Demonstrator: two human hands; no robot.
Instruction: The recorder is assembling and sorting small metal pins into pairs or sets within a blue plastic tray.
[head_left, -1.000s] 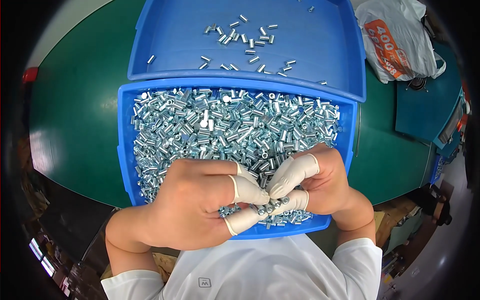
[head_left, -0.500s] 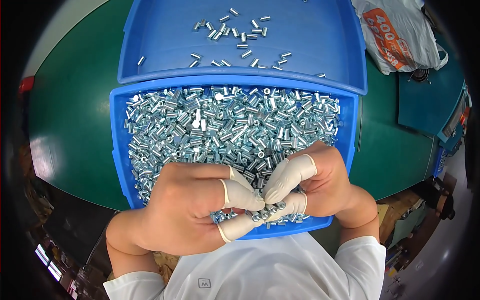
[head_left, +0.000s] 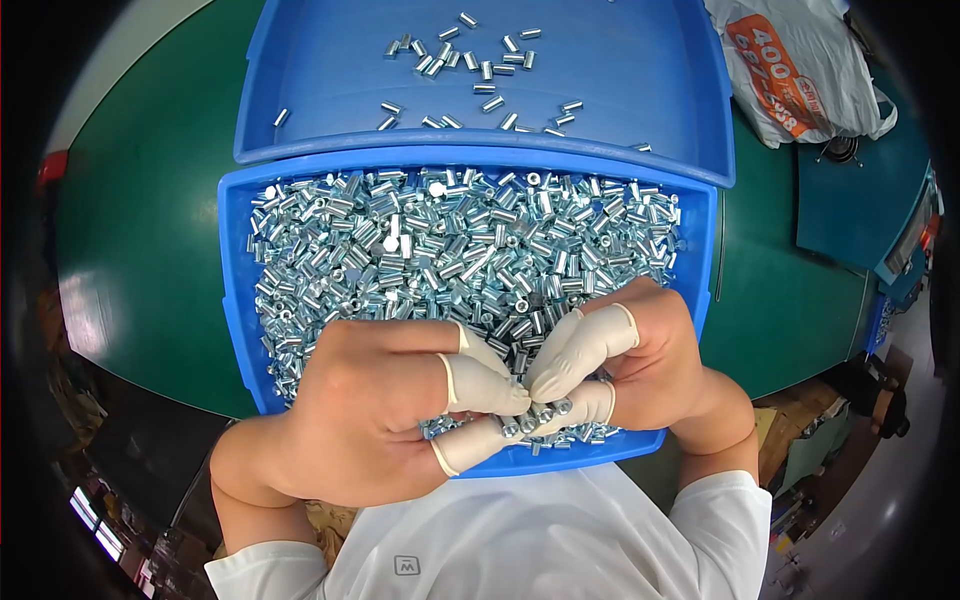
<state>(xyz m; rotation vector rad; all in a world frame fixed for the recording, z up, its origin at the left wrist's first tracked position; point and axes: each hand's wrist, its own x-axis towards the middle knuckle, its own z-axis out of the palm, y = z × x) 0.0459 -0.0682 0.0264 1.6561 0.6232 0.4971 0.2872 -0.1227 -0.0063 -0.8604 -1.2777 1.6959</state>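
Looking down past your white shirt [head_left: 520, 545], you see your left hand [head_left: 375, 405] and right hand [head_left: 640, 360] meet over the near wall of the blue plastic tray [head_left: 238, 300], which is heaped with small silver metal sleeves [head_left: 450, 250]. Both hands are curled nearly closed, their white rubber-capped fingertips [head_left: 490, 385] pinching a few of those sleeves together at the near edge of the heap. Your hands hide the nearest part of the pile. Beyond it, touching its far rim, lies a second blue plastic tray [head_left: 620, 90] with only scattered sleeves, on the green table [head_left: 140, 220]. A white plastic bag [head_left: 800, 70] sits far right.
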